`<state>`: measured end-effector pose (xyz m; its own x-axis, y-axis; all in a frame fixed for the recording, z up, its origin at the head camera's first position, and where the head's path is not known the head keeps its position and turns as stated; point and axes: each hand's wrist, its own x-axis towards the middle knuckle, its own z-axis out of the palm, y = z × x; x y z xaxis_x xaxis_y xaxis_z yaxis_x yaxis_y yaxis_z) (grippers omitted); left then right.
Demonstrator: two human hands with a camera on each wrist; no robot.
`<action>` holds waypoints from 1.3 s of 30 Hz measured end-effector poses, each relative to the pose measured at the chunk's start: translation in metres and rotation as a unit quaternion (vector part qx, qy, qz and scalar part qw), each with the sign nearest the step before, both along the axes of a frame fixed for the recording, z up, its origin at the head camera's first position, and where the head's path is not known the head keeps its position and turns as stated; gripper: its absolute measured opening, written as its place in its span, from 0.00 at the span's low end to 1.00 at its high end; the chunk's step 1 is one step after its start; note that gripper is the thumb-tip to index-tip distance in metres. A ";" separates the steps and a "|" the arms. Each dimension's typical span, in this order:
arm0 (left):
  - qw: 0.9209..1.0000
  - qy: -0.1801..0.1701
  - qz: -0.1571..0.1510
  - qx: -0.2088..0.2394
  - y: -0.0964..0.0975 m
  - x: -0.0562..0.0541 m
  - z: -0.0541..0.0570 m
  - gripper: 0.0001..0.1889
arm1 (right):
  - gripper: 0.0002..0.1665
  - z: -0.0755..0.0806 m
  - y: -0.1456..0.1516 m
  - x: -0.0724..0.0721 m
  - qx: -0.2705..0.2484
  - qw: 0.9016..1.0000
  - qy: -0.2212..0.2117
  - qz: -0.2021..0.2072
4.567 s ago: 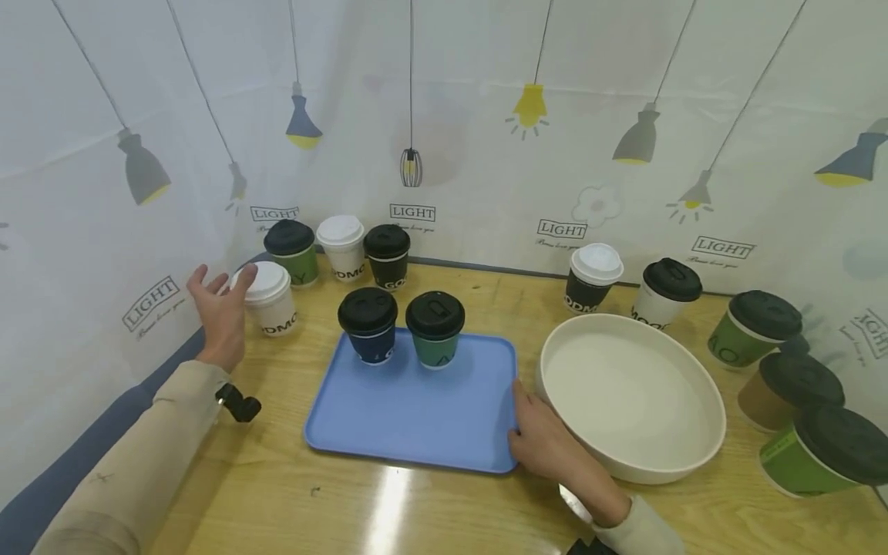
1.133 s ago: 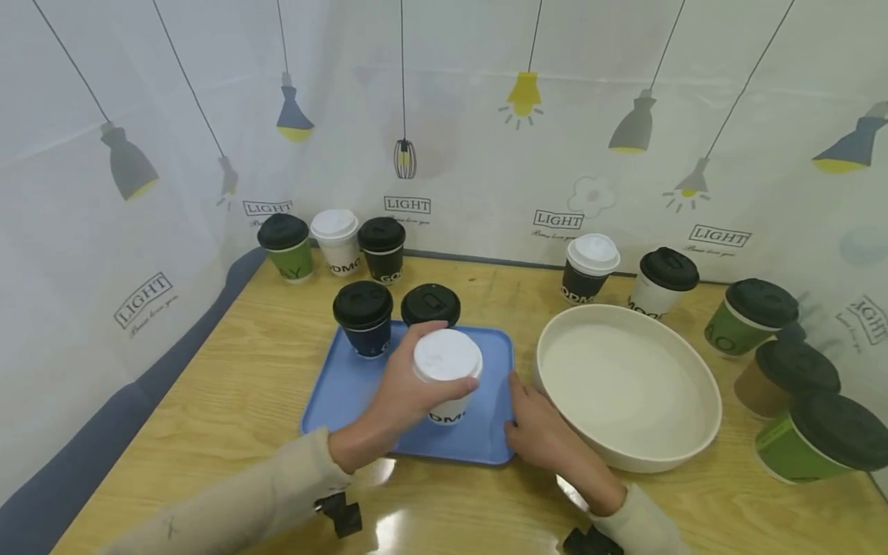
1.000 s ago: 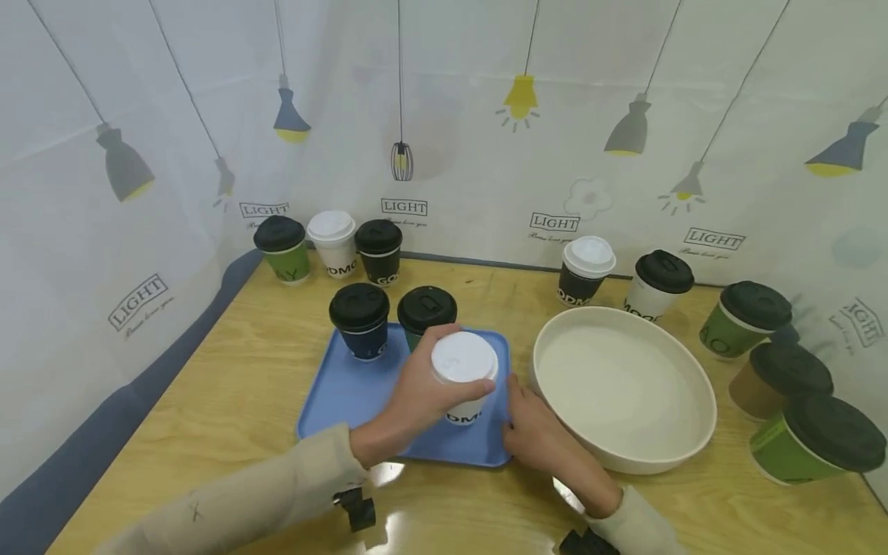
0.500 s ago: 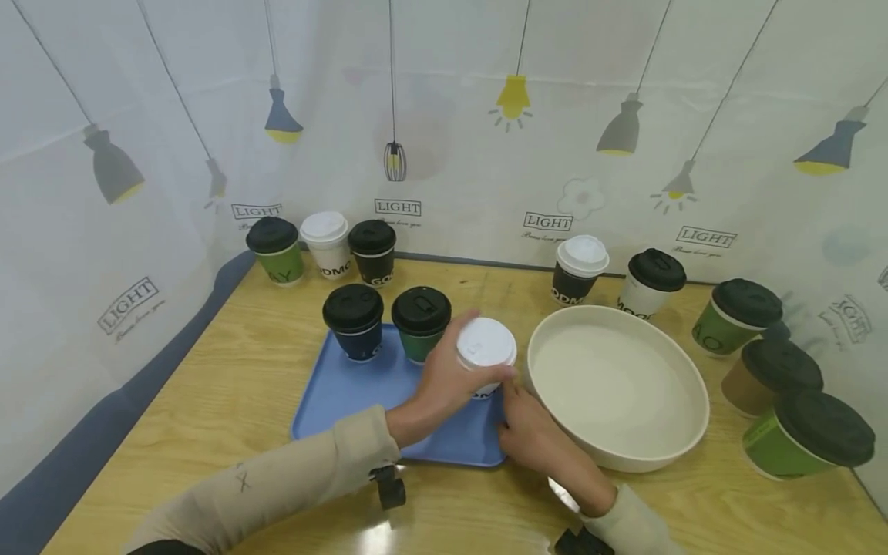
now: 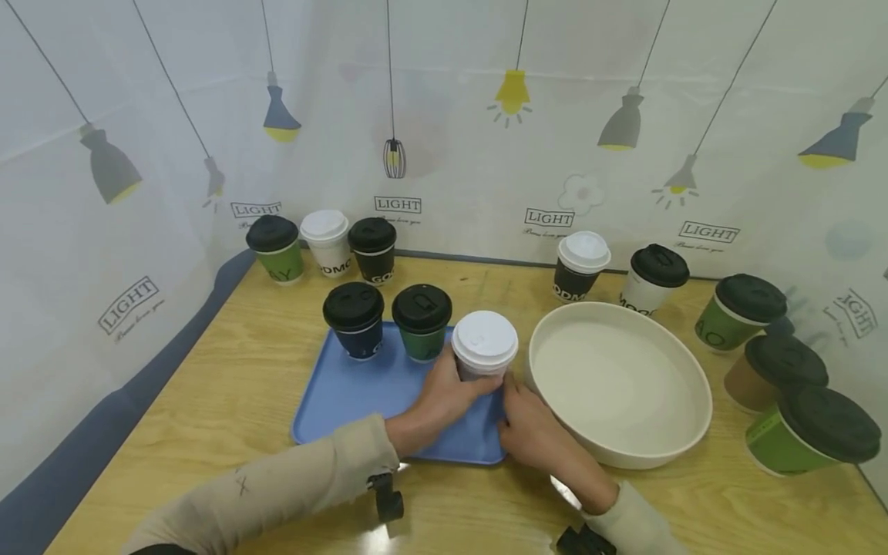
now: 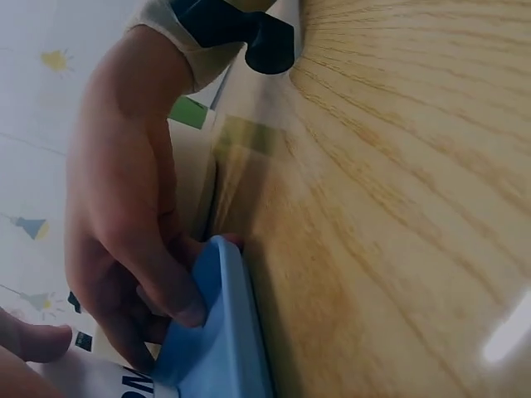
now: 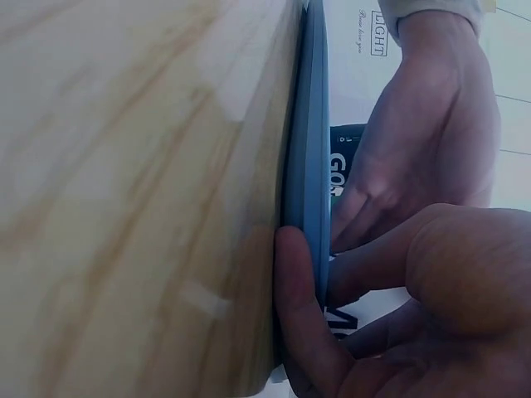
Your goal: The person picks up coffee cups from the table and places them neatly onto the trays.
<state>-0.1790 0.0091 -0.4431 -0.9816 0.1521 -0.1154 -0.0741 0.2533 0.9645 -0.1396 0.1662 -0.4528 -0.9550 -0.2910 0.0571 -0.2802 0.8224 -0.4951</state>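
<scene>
In my left hand (image 5: 438, 397) I hold a white paper cup with a white plastic lid (image 5: 484, 339), upright, my thumb round its near side. It is over the right end of a blue rectangular plastic tray (image 5: 368, 408), just left of my right hand (image 5: 537, 432), which pinches the tray's rim from both sides. From above, my left hand hides the cup's base.

Also on the tray, just beyond my left hand, a green paper cup with a black lid (image 5: 422, 324) stands upright; beside it, farther left, is a navy paper cup with a black lid (image 5: 354, 324).

Immediately right of my right hand sits a cream round shallow dish (image 5: 617, 378). The tray and dish rest on a pale wooden tabletop (image 5: 208, 370).

Farther from my left hand, at the far left, stand an olive-green black-lidded cup (image 5: 276, 250), a second white cup with white lid (image 5: 326, 245) and a black cup with black lid (image 5: 373, 250).

Beyond the dish from my right hand are a black cup with white lid (image 5: 581, 266) and a white cup with black lid (image 5: 655, 281); off to its right stand a green black-lidded cup (image 5: 741, 312), a brown cup with dark lid (image 5: 775, 374) and a large bright-green cup (image 5: 812, 432).

Behind everything hangs a white cloth printed with lamps (image 5: 458, 154).
</scene>
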 end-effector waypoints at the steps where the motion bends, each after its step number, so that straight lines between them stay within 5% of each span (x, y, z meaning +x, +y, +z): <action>1: 1.000 -0.005 -0.002 -0.002 0.001 -0.001 -0.001 0.43 | 0.43 0.000 0.000 0.000 0.001 1.000 0.001 -0.001; 9: 0.999 -0.044 0.002 -0.015 0.008 -0.019 -0.006 0.43 | 0.43 0.000 0.000 -0.001 -0.001 1.000 -0.002 0.001; 23: 0.999 -0.046 0.001 -0.012 0.013 -0.035 -0.007 0.42 | 0.45 -0.002 0.000 0.001 -0.015 1.000 -0.004 0.004; 31: 0.995 -0.099 0.006 0.013 -0.007 -0.014 -0.004 0.47 | 0.44 -0.001 0.000 0.001 -0.006 1.000 -0.005 0.005; 39: 0.983 -0.134 0.000 0.125 -0.050 0.026 0.003 0.37 | 0.44 -0.001 -0.002 0.001 -0.002 0.999 -0.036 -0.004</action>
<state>-0.1535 -0.0407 -0.4399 -0.9208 0.2097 -0.3287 -0.3341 0.0103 0.9425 -0.1391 0.1646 -0.4534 -0.9588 -0.2838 -0.0112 -0.2374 0.8226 -0.5166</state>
